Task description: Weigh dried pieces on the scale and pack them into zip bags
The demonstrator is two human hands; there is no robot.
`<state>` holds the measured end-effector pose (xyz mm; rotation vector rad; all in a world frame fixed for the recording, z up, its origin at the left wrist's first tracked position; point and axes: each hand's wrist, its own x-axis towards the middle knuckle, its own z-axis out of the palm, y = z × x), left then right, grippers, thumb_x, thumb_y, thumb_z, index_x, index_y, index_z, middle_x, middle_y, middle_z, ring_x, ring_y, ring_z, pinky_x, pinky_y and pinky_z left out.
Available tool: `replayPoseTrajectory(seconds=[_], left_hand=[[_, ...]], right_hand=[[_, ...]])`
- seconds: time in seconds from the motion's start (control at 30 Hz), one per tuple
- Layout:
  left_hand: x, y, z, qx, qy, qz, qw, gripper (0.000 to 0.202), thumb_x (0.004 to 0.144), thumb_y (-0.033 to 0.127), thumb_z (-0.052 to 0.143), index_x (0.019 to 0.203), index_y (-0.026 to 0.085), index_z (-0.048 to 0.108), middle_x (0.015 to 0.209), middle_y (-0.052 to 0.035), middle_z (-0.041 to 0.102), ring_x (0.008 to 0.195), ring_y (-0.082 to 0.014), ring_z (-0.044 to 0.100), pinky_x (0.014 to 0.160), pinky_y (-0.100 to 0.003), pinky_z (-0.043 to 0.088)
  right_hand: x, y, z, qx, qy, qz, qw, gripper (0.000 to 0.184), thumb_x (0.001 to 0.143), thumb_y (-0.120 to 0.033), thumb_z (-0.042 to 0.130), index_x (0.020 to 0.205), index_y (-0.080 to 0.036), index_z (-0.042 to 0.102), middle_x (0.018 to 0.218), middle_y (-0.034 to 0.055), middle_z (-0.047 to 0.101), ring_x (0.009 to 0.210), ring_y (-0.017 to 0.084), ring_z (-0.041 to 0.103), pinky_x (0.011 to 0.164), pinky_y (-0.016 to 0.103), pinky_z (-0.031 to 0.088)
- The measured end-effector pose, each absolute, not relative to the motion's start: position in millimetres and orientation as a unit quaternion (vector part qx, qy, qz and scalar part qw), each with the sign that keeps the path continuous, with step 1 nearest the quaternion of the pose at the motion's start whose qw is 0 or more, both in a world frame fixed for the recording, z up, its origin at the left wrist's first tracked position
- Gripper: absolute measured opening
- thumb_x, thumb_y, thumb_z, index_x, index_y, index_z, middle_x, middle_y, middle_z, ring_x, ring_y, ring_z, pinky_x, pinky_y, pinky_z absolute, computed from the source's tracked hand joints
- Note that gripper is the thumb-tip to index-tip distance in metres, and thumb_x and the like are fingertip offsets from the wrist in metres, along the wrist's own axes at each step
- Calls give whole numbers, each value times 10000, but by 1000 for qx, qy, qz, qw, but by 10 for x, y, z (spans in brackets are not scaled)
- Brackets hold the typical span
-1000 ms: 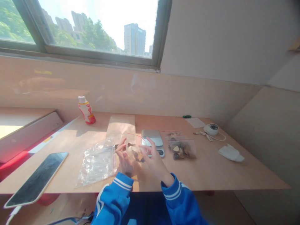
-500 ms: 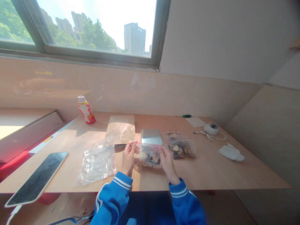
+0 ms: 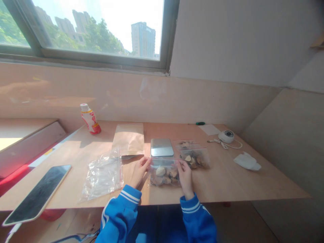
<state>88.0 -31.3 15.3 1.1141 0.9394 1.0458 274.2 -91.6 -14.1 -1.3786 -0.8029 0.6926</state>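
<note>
The left hand (image 3: 139,172) and the right hand (image 3: 185,178) are both closed on a clear zip bag (image 3: 164,174) of brown and cream chunks, one at each side of its top edge. The fingers curl over the plastic, and the bag sits low between the hands, at or just above the counter (image 3: 222,184). I can't tell whether it touches the surface.

Just ahead of the hands lies a flat metal scale (image 3: 162,147). Beyond the right hand is a second bag of chunks (image 3: 194,159), with a flatter bag (image 3: 186,144) behind it. To the left of the left hand lies an empty plastic bag (image 3: 103,177), and a brown paper envelope (image 3: 128,139) lies ahead of it. Farther left are a phone (image 3: 37,190) and, at the back, a pink-and-white bottle (image 3: 89,118). Well to the right of the hands are a white round device (image 3: 226,136) with its cord and a crumpled tissue (image 3: 247,161).
</note>
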Motion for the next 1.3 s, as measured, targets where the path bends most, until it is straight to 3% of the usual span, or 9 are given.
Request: replayPoseTrajectory(seconds=[0.23, 0.43, 0.73, 0.93, 1.1, 1.3], left_hand=[[860, -282, 118, 491, 412, 456, 617, 380, 692, 512, 672, 808, 151, 682, 726, -39, 642, 686, -142, 591, 605, -223, 456], [846, -240, 28, 480, 414, 459, 623, 350, 701, 468, 688, 840, 148, 668, 797, -46, 663, 710, -127, 593, 646, -217, 458], [849, -229, 5, 472, 423, 476, 610, 385, 657, 509, 704, 745, 139, 647, 680, -10, 607, 630, -112, 552, 601, -215, 436], [838, -227, 0, 473, 425, 482, 603, 364, 660, 500, 705, 658, 150, 603, 626, 12, 578, 595, -94, 533, 586, -206, 424], [838, -237, 33, 473, 427, 482, 601, 349, 664, 488, 706, 703, 150, 629, 637, 7, 597, 602, -96, 540, 573, -203, 418], [848, -259, 67, 471, 429, 487, 598, 369, 663, 492, 704, 765, 140, 660, 681, -12, 626, 620, -104, 553, 582, -209, 427]], right_hand=[[2762, -923, -128, -611, -335, 293, 655, 470, 733, -590, 615, 881, -144, 627, 726, 82, 701, 654, 221, 651, 567, 300, 494], [2790, -920, -164, -623, -326, 286, 651, 510, 767, -593, 567, 922, -117, 664, 770, 94, 707, 697, 226, 642, 636, 316, 503], [2754, -931, -70, -623, -327, 255, 663, 488, 749, -586, 590, 917, -135, 667, 786, 94, 713, 702, 228, 651, 588, 301, 499], [2763, -923, -99, -618, -325, 255, 669, 481, 742, -587, 603, 892, -132, 644, 628, 59, 675, 568, 195, 611, 519, 277, 461], [2755, -918, -121, -613, -317, 276, 669, 506, 733, -590, 609, 926, -123, 624, 536, 29, 629, 457, 160, 536, 440, 246, 376], [2747, -930, -80, -608, -321, 267, 675, 453, 748, -556, 611, 902, -131, 631, 584, 22, 618, 492, 144, 511, 467, 245, 390]])
